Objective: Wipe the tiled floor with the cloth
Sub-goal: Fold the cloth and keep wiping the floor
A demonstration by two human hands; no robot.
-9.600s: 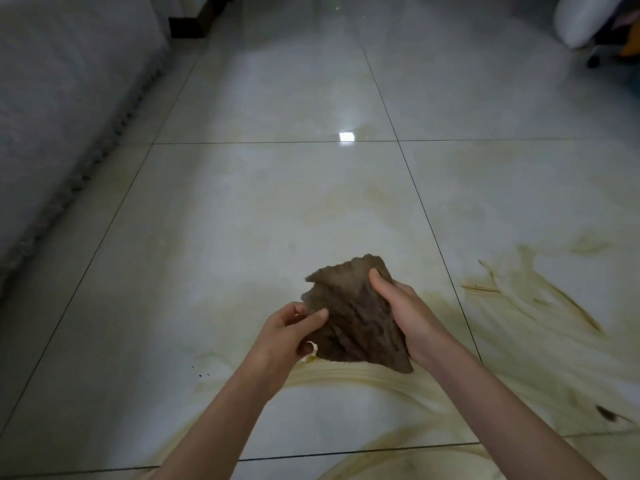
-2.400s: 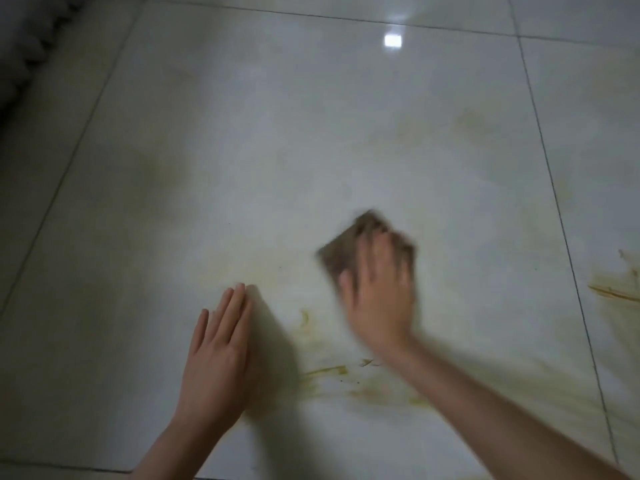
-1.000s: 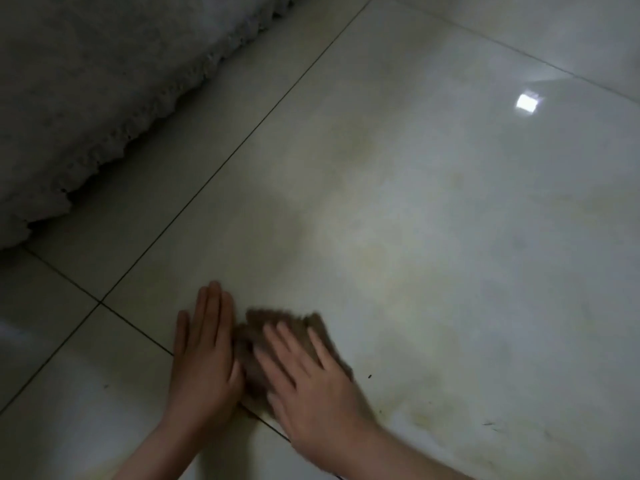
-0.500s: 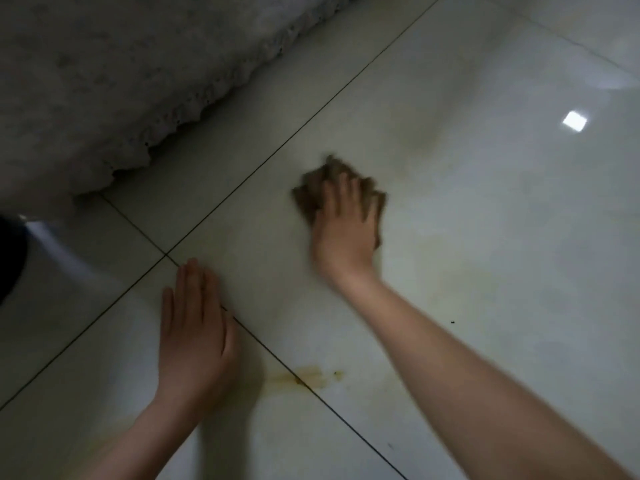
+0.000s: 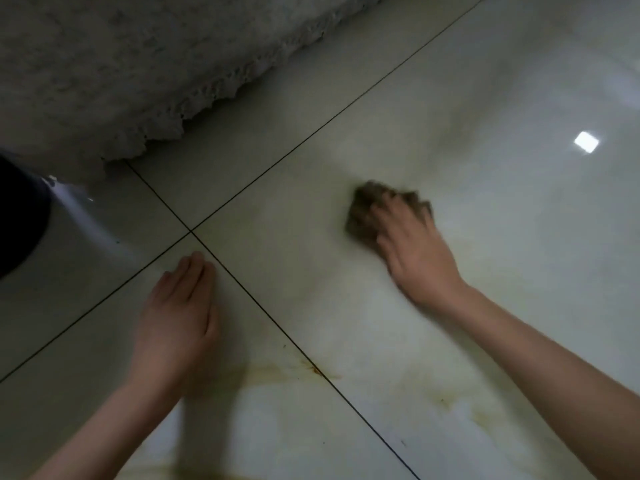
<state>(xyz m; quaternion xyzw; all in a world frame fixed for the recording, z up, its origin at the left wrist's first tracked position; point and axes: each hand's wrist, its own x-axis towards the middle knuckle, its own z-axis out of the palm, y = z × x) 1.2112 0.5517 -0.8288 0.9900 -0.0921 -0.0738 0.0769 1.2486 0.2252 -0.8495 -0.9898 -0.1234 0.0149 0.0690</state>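
A brown cloth (image 5: 363, 211) lies bunched on the glossy pale tiled floor (image 5: 485, 188), right of centre. My right hand (image 5: 412, 244) presses down on it with spread, straight fingers; the hand and cloth are motion-blurred. My left hand (image 5: 180, 310) rests flat on the floor with fingers together, just below where the dark grout lines cross (image 5: 190, 231). Yellowish-brown stains (image 5: 304, 370) streak the tiles near the bottom, between my two forearms.
A white fringed fabric edge (image 5: 138, 81), like a bedspread or sofa cover, hangs over the floor at the upper left. A dark object (image 5: 17, 216) sits at the left edge. A bright light reflection (image 5: 586, 142) shows on the tile at right.
My right hand has slid the cloth to the right, away from the fabric edge. My left hand stays flat on the floor near the grout crossing.
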